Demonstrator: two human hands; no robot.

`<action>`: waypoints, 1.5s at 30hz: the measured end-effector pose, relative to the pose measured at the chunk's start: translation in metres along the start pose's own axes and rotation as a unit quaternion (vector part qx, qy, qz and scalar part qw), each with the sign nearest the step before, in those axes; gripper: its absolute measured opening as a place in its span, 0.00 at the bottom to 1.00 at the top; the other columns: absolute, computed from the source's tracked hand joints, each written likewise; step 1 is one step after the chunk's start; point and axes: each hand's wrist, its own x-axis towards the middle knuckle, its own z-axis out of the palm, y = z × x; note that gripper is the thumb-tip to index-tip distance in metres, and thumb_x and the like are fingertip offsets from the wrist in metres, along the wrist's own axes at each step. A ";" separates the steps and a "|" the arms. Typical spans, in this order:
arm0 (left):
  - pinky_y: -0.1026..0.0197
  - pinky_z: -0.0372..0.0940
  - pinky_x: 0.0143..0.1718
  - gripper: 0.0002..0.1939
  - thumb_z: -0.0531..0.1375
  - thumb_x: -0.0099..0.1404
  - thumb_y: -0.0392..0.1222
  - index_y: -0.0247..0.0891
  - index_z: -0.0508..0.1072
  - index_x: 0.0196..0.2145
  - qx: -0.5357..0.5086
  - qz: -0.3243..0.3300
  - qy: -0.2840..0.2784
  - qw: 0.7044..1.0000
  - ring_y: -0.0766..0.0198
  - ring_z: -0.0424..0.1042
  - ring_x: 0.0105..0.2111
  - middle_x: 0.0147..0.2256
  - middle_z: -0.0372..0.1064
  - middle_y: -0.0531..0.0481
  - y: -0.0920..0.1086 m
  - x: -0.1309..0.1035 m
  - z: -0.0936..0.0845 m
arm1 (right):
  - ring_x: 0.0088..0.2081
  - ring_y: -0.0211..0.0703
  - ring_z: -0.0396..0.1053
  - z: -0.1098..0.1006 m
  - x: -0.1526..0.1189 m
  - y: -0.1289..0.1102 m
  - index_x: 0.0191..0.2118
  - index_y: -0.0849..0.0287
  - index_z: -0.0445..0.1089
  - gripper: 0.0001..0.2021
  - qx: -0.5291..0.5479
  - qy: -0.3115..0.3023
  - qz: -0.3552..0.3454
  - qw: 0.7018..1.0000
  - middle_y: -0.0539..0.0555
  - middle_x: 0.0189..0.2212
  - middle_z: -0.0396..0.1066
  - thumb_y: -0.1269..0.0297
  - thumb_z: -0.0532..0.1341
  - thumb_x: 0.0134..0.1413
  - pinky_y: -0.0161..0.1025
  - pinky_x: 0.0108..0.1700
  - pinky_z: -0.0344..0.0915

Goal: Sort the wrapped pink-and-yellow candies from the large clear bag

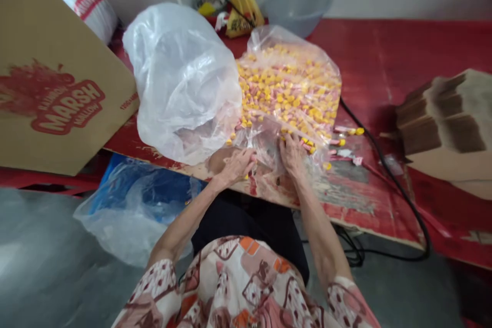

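Note:
A clear plastic bag (pixel 274 36) lies on the red table, full of small yellow-and-pink pieces (pixel 288 95) that look like wrapped sweets. At its near mouth is my right hand (pixel 292 155), fingers bent among the pieces and plastic; the fingertips are partly hidden. My left hand (pixel 239 166) is closed at the table's front edge, just left of the bag's mouth. What its fingers hold is too small to make out; a bit of yellow shows just below it. Left of the bag stands a large, puffed-up translucent plastic bag (pixel 184 77).
A printed cardboard box (pixel 57 82) stands at the left, stacked flat cardboard (pixel 446 118) at the right. A grey basin (pixel 298 7) and yellow bag (pixel 244 13) sit behind. A black cable (pixel 388 166) crosses the table (pixel 384 61). Below is a plastic-lined blue container (pixel 149 189).

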 end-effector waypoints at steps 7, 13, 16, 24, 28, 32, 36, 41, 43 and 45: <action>0.59 0.76 0.45 0.11 0.52 0.85 0.36 0.42 0.74 0.56 0.039 0.004 0.057 0.998 0.55 0.83 0.50 0.55 0.78 0.42 0.005 0.001 0.010 | 0.40 0.54 0.78 0.007 -0.030 -0.024 0.47 0.52 0.78 0.20 0.226 0.117 0.019 0.967 0.60 0.42 0.83 0.44 0.56 0.77 0.49 0.48 0.76; 0.61 0.73 0.40 0.05 0.56 0.85 0.36 0.42 0.73 0.49 0.109 -0.031 0.047 0.992 0.54 0.82 0.47 0.51 0.77 0.42 -0.003 0.007 0.013 | 0.35 0.55 0.76 0.025 -0.058 -0.042 0.42 0.52 0.73 0.23 0.301 0.059 0.065 0.949 0.58 0.36 0.80 0.36 0.58 0.74 0.52 0.46 0.76; 0.62 0.73 0.40 0.06 0.56 0.85 0.37 0.42 0.73 0.50 0.088 -0.015 0.074 0.993 0.57 0.82 0.44 0.50 0.78 0.43 -0.012 0.006 0.014 | 0.38 0.56 0.77 0.029 -0.063 -0.041 0.42 0.51 0.72 0.22 0.306 0.050 0.060 0.949 0.57 0.37 0.80 0.37 0.58 0.74 0.53 0.49 0.76; 0.60 0.76 0.43 0.04 0.61 0.82 0.37 0.42 0.77 0.47 0.088 0.021 0.199 0.976 0.53 0.84 0.49 0.49 0.80 0.41 -0.020 -0.012 0.039 | 0.43 0.56 0.78 0.031 -0.064 -0.039 0.43 0.50 0.71 0.20 0.292 0.044 0.040 0.955 0.59 0.40 0.80 0.41 0.55 0.77 0.53 0.53 0.76; 0.62 0.75 0.41 0.04 0.60 0.82 0.38 0.42 0.76 0.47 0.047 0.008 0.238 0.970 0.57 0.83 0.42 0.48 0.80 0.42 -0.032 -0.009 0.042 | 0.43 0.57 0.78 0.032 -0.064 -0.037 0.43 0.50 0.71 0.17 0.294 0.039 0.040 0.954 0.58 0.39 0.80 0.44 0.56 0.77 0.53 0.54 0.75; 0.60 0.75 0.39 0.02 0.61 0.81 0.38 0.41 0.75 0.49 0.006 -0.004 0.254 0.967 0.57 0.80 0.40 0.48 0.79 0.43 -0.045 -0.002 0.043 | 0.43 0.56 0.78 0.033 -0.063 -0.034 0.43 0.50 0.70 0.15 0.304 0.026 0.037 0.952 0.56 0.38 0.78 0.46 0.55 0.77 0.52 0.54 0.74; 0.56 0.78 0.48 0.03 0.62 0.82 0.41 0.44 0.73 0.51 -0.051 -0.017 0.258 0.965 0.56 0.80 0.44 0.46 0.78 0.45 -0.050 -0.002 0.041 | 0.44 0.54 0.77 0.037 -0.062 -0.032 0.44 0.50 0.69 0.13 0.309 0.025 0.035 0.950 0.55 0.38 0.77 0.49 0.56 0.78 0.51 0.55 0.73; 0.49 0.78 0.60 0.08 0.60 0.87 0.49 0.45 0.76 0.54 -0.038 0.023 0.222 0.974 0.50 0.81 0.54 0.52 0.79 0.41 -0.042 -0.010 0.030 | 0.44 0.52 0.77 0.042 -0.061 -0.031 0.46 0.50 0.70 0.10 0.315 0.028 0.028 0.948 0.53 0.38 0.77 0.52 0.56 0.79 0.50 0.56 0.74; 0.48 0.77 0.61 0.09 0.59 0.87 0.50 0.46 0.77 0.53 -0.024 0.043 0.181 0.982 0.49 0.81 0.55 0.53 0.78 0.40 -0.040 -0.010 0.026 | 0.45 0.51 0.77 0.044 -0.061 -0.031 0.47 0.50 0.70 0.11 0.319 0.034 0.031 0.947 0.53 0.39 0.77 0.51 0.57 0.80 0.49 0.56 0.75; 0.49 0.78 0.59 0.09 0.62 0.85 0.51 0.45 0.78 0.51 -0.022 0.040 0.162 0.986 0.51 0.80 0.53 0.52 0.78 0.42 -0.043 -0.006 0.024 | 0.47 0.51 0.78 0.047 -0.062 -0.031 0.47 0.49 0.71 0.12 0.323 0.042 0.035 0.945 0.53 0.41 0.78 0.50 0.57 0.82 0.49 0.57 0.76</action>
